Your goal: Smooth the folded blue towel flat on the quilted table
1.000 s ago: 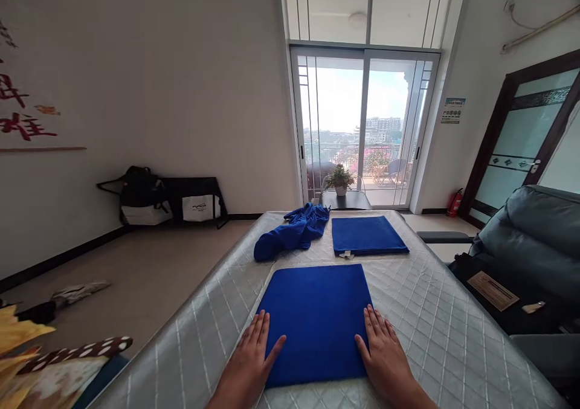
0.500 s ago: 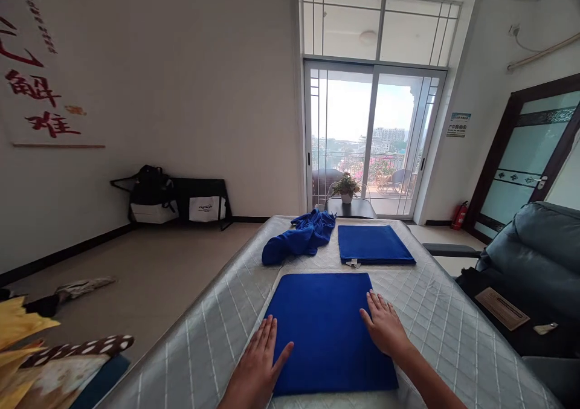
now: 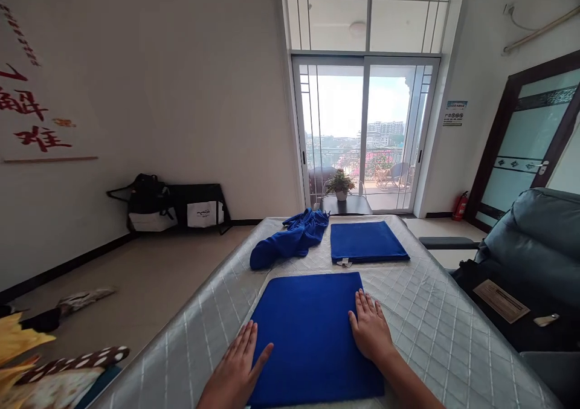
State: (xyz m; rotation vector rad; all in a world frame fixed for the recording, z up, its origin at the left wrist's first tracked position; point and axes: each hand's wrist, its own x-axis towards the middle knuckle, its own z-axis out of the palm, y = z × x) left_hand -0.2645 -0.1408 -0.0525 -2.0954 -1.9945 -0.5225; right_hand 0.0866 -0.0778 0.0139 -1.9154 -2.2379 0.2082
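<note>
Toward the mattress's (image 3: 435, 336) near edge, the left hand (image 3: 233, 363) and right hand (image 3: 372, 329) lie open on the flat blue cloth (image 3: 308, 342), the right now closer to its far corner.

Near cloth (image 3: 312, 336) — behind, bundle (image 3: 294, 238) left, far cloth (image 3: 369, 240) right
</note>
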